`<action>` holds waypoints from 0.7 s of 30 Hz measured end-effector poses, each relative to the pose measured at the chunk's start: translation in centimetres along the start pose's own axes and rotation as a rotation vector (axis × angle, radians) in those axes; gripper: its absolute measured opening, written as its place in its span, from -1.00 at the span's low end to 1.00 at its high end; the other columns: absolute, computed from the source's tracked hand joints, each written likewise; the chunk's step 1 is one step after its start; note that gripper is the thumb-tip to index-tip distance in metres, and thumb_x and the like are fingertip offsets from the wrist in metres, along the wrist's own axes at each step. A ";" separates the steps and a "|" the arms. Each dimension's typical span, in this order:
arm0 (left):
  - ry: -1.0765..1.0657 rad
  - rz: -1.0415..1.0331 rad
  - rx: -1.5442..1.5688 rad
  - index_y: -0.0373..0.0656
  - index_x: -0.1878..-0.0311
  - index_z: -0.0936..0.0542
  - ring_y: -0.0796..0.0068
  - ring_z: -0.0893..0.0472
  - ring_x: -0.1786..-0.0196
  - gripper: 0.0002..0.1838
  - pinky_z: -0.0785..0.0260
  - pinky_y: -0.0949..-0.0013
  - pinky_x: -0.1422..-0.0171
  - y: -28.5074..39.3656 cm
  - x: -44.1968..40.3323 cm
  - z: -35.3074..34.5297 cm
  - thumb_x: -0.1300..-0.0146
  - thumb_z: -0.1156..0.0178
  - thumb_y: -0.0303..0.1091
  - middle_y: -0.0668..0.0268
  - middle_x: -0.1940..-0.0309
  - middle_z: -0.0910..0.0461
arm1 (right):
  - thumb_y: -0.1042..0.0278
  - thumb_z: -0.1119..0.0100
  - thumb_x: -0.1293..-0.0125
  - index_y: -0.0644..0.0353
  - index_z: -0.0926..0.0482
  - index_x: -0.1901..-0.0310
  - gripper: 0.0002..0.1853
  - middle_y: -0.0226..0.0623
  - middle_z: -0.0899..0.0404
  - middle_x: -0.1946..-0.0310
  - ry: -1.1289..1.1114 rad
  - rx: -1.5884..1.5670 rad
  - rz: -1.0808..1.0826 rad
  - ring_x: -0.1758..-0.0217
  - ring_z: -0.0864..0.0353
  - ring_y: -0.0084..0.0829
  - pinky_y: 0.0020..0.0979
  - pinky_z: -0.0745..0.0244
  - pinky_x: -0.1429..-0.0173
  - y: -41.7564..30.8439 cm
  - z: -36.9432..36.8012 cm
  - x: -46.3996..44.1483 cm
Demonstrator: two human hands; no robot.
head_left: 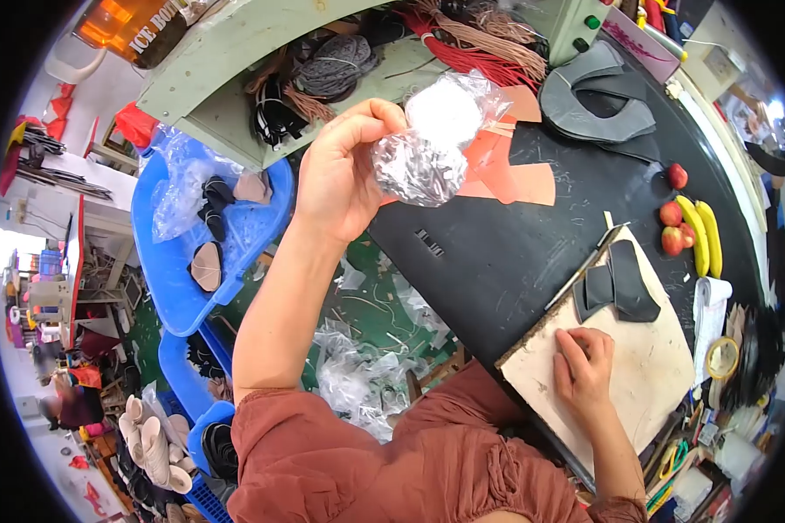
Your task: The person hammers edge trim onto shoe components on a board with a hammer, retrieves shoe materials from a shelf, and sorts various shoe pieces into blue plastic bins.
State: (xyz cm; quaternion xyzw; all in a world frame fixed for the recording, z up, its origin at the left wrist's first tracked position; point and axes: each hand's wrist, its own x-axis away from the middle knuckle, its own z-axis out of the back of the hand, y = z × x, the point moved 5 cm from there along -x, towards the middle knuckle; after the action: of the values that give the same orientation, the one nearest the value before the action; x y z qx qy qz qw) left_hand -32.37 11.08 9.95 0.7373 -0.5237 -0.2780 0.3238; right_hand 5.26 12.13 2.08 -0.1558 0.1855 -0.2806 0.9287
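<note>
My left hand is raised over the edge of the black bench, its fingers closed on crinkled clear plastic; a round white piece, washed out by glare, shows at the plastic's upper end. Beyond it, orange sheets lie on the bench. My right hand rests on a pale board, fingers loosely bent; whether they pinch anything, I can't tell. Just past them, dark cut pieces lie on that board.
</note>
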 end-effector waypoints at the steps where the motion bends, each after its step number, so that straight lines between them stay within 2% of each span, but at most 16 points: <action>1: -0.006 0.030 0.017 -0.28 0.24 -0.56 0.50 -0.63 0.24 -0.82 -0.58 0.39 0.09 -0.3 0.2 -0.3 -0.31 0.03 -0.45 0.27 0.32 -0.61 | 0.54 -0.35 -0.05 0.20 -0.65 -0.03 -0.57 -0.19 -0.55 0.04 0.003 0.013 0.009 -0.03 -0.51 -0.11 -0.15 -0.36 -0.14 -0.2 0.0 -0.1; 3: 0.052 0.009 -0.060 -0.29 0.24 -0.57 0.53 -0.63 0.24 -0.82 -0.56 0.43 0.16 -1.0 0.5 -1.1 -0.30 0.02 -0.46 0.28 0.32 -0.61 | 0.56 -0.35 -0.09 0.22 -0.66 -0.01 -0.61 -0.16 -0.57 0.10 0.037 0.021 0.068 0.04 -0.56 -0.14 -0.22 -0.45 -0.07 -0.3 0.3 -0.3; 4: 0.088 -0.005 -0.110 -0.30 0.24 -0.58 0.54 -0.63 0.24 -0.82 -0.55 0.45 0.19 -1.2 0.8 -1.5 -0.29 0.01 -0.46 0.28 0.32 -0.61 | 0.56 -0.35 -0.10 0.23 -0.66 -0.01 -0.63 -0.15 -0.58 0.12 0.066 -0.078 0.002 0.07 -0.57 -0.16 -0.25 -0.47 -0.04 -0.1 0.5 -0.4; 5: 0.069 -0.025 -0.223 -0.29 0.26 -0.60 0.54 -0.63 0.22 -0.84 -0.51 0.48 0.16 -1.9 1.1 -1.9 -0.24 -0.03 -0.48 0.29 0.31 -0.62 | 0.56 -0.34 -0.12 0.24 -0.66 -0.01 -0.64 -0.14 -0.59 0.13 0.100 -0.187 -0.053 0.10 -0.59 -0.18 -0.28 -0.49 -0.01 -0.2 0.6 -0.8; 6: 0.133 -0.002 -0.383 -0.32 0.30 -0.60 0.47 -0.61 0.18 -0.86 -0.45 0.40 -0.01 -2.8 1.8 -2.9 -0.21 -0.05 -0.50 0.27 0.31 -0.63 | 0.55 -0.34 -0.14 0.25 -0.66 0.00 -0.66 -0.13 -0.60 0.15 0.130 -0.303 -0.101 0.14 -0.61 -0.21 -0.31 -0.51 0.03 -0.3 0.7 -1.7; 7: 0.050 0.010 -0.436 -0.33 0.29 -0.62 0.51 -0.60 0.15 -0.84 -0.41 0.44 -0.03 -4.2 2.4 -4.0 -0.20 -0.06 -0.52 0.29 0.30 -0.63 | 0.55 -0.32 -0.17 0.28 -0.64 -0.06 -0.63 -0.12 -0.63 0.15 0.112 -0.474 -0.160 0.18 -0.63 -0.30 -0.36 -0.52 0.07 -0.7 1.1 -3.1; 8: -0.027 -0.004 -0.576 -0.33 0.27 -0.62 0.55 -0.58 0.14 -0.84 -0.40 0.46 -0.03 -5.3 3.1 -5.4 -0.24 -0.05 -0.53 0.30 0.27 -0.63 | 0.56 -0.30 -0.20 0.34 -0.52 -0.22 -0.49 -0.19 -0.62 -0.01 0.075 -0.745 -0.242 0.11 -0.62 -0.40 -0.35 -0.52 0.02 -0.2 0.2 -3.9; 9: -0.058 0.097 -0.630 -0.33 0.25 -0.63 0.57 -0.58 0.15 -0.85 -0.40 0.45 -0.02 -7.7 3.8 -5.5 -0.26 -0.05 -0.55 0.32 0.26 -0.62 | 0.54 -0.31 -0.23 0.36 -0.43 -0.30 -0.42 -0.19 -0.59 -0.07 0.095 -0.968 -0.276 0.06 -0.62 -0.40 -0.32 -0.52 -0.03 -0.9 0.2 -5.4; 10: -0.079 0.074 -0.652 -0.31 0.23 -0.64 0.57 -0.58 0.15 -0.84 -0.42 0.42 0.00 -8.7 4.5 -6.6 -0.27 -0.06 -0.57 0.31 0.27 -0.60 | 0.52 -0.31 -0.25 0.38 -0.34 -0.38 -0.35 -0.20 -0.55 -0.14 0.113 -1.182 -0.316 0.00 -0.61 -0.40 -0.30 -0.53 -0.08 -1.7 0.0 -6.8; 12: -0.209 -0.149 -0.781 -0.31 0.17 -0.62 0.52 -0.60 0.12 -0.86 -0.46 0.40 0.00 -10.1 5.6 -7.6 -0.34 -0.07 -0.57 0.29 0.25 -0.57 | 0.52 -0.32 -0.28 0.40 -0.28 -0.42 -0.31 -0.17 -0.50 -0.20 0.142 -1.102 -0.426 -0.08 -0.59 -0.39 -0.31 -0.53 -0.15 -1.5 -1.5 -7.9; 13: -0.121 -0.105 -0.701 -0.29 0.07 -0.58 0.49 -0.60 0.08 -0.86 -0.48 0.38 -0.05 -10.2 6.1 -7.2 -0.34 -0.15 -0.54 0.28 0.15 -0.55 | 0.52 -0.32 -0.29 0.41 -0.25 -0.44 -0.29 -0.15 -0.48 -0.23 0.156 -1.055 -0.483 -0.13 -0.59 -0.39 -0.31 -0.53 -0.18 -1.4 -2.1 -8.3; 16: 0.050 -0.085 -0.583 -0.20 -0.25 -0.42 0.43 -0.58 -0.06 -0.45 -0.54 0.31 -0.14 -9.6 6.5 -5.4 -0.23 -0.43 -0.46 0.25 -0.12 -0.41 | 0.60 -0.30 -0.29 0.40 -0.26 -0.43 -0.31 -0.10 -0.49 -0.22 0.099 -1.072 -0.397 -0.21 -0.57 -0.36 -0.34 -0.51 -0.26 -2.8 -1.9 -11.3; 17: 0.033 -0.076 -0.632 -0.14 -0.36 -0.34 0.42 -0.56 -0.10 -0.24 -0.57 0.29 -0.14 -9.4 6.3 -4.7 -0.12 -0.52 -0.48 0.25 -0.20 -0.35 | 0.67 -0.26 -0.29 0.39 -0.28 -0.42 -0.34 -0.10 -0.50 -0.21 0.103 -1.027 -0.323 -0.19 -0.59 -0.37 -0.39 -0.52 -0.25 -3.2 -2.0 -12.2; 18: 0.069 -0.043 -0.568 -0.14 -0.37 -0.33 0.42 -0.57 -0.07 -0.23 -0.57 0.30 -0.11 -9.4 6.2 -3.8 -0.12 -0.51 -0.47 0.25 -0.17 -0.37 | 0.65 -0.27 -0.28 0.39 -0.29 -0.41 -0.35 -0.08 -0.52 -0.20 0.089 -0.988 -0.303 -0.16 -0.61 -0.36 -0.38 -0.56 -0.20 -4.0 -2.1 -13.4; 20: 0.139 0.029 -0.447 -0.12 -0.41 -0.33 0.42 -0.60 -0.01 -0.22 -0.57 0.34 -0.04 -9.3 6.0 -1.9 -0.13 -0.49 -0.44 0.25 -0.12 -0.39 | 0.59 -0.32 -0.26 0.39 -0.31 -0.39 -0.34 -0.04 -0.55 -0.14 0.004 -0.711 -0.040 -0.08 -0.66 -0.33 -0.36 -0.61 -0.10 -4.9 -2.9 -15.6; 21: 0.176 0.046 -0.356 -0.12 -0.47 -0.28 0.50 -0.58 -0.04 -0.20 -0.57 0.36 -0.03 -9.4 5.7 -0.3 -0.18 -0.44 -0.53 0.27 -0.16 -0.40 | 0.52 -0.36 -0.22 0.35 -0.33 -0.40 -0.30 0.01 -0.55 -0.10 -0.099 -0.624 0.021 -0.01 -0.69 -0.23 -0.31 -0.62 -0.03 -5.7 -3.0 -16.5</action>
State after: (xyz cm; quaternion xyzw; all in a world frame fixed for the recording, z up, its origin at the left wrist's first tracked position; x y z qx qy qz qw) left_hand -24.92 7.93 2.51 0.6777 -0.4528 -0.2933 0.4997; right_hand -11.47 16.65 5.87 -0.4448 0.2186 -0.1926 0.8469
